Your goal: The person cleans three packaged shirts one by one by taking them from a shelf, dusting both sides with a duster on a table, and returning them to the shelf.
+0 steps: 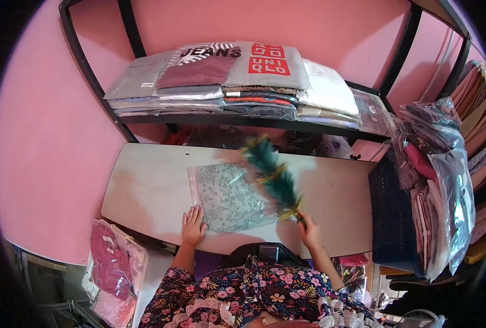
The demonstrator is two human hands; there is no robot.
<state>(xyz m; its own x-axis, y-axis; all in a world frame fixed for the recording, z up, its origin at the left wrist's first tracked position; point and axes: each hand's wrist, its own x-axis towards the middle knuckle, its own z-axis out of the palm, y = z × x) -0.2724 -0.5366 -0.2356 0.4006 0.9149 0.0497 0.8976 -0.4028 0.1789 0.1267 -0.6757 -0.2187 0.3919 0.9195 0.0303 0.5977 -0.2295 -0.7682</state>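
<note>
On the white table [144, 180] lies a clear plastic bag with a folded light green, floral-patterned cloth [224, 197] inside. My left hand [193, 225] rests flat with fingers stretched out, its fingertips at the bag's lower left edge. In my right hand [309, 234] is the handle of a feather duster [275, 177] with green and yellow tufts. The duster slants up and to the left, blurred by motion, and overlaps the right part of the bag in this view.
Behind the table, a black-framed shelf [254, 121] bears stacks of bagged clothes [199, 65]. A dark blue basket [393, 210] full of packaged garments [448, 186] stands at the right. More bagged clothes [110, 262] hang at the lower left, below the table edge.
</note>
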